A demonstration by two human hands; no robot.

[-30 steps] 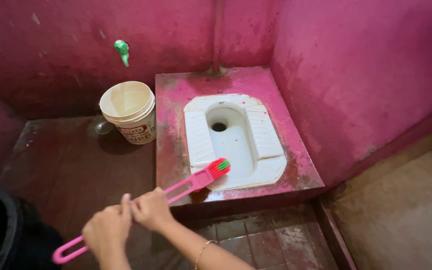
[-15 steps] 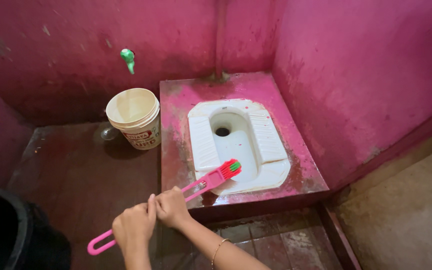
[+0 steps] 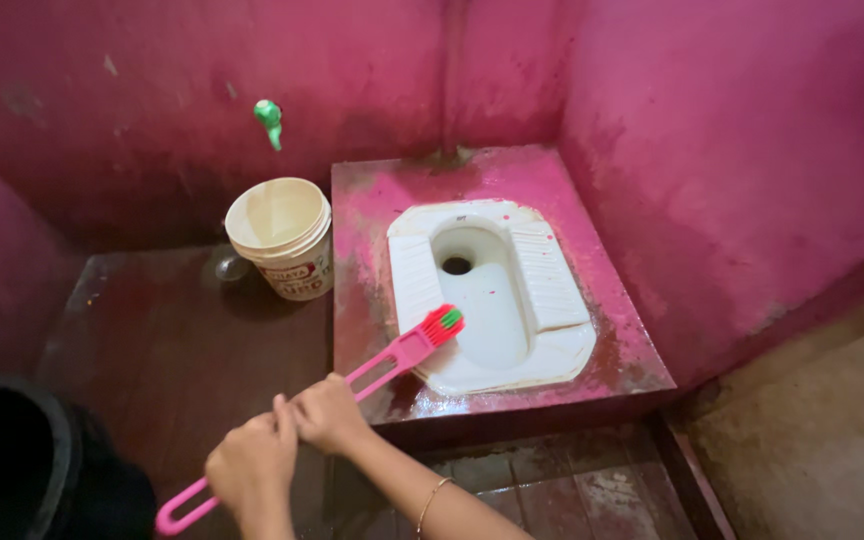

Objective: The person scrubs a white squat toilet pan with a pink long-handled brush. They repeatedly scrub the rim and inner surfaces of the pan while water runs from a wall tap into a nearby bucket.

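Gripping a long pink brush (image 3: 352, 385), both hands wrap its handle: left hand (image 3: 249, 467) near the looped end, right hand (image 3: 329, 413) further up. Red-green bristles rest on the white squat pan (image 3: 552, 290), front-left rim, set in a pink platform (image 3: 512, 175). Cream bucket (image 3: 284, 235) stands on the floor beside the platform's left edge.

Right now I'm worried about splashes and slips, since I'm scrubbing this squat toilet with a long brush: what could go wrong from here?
Three risks, by my judgement:
1. The brush head sits at the white pan's near left edge; a hard stroke might flick dirty water toward both hands.
2. The raised pink platform and the tiled floor look wet, so footing may slip.
3. The pale bucket stands close beside the platform; a wide backswing could knock it.
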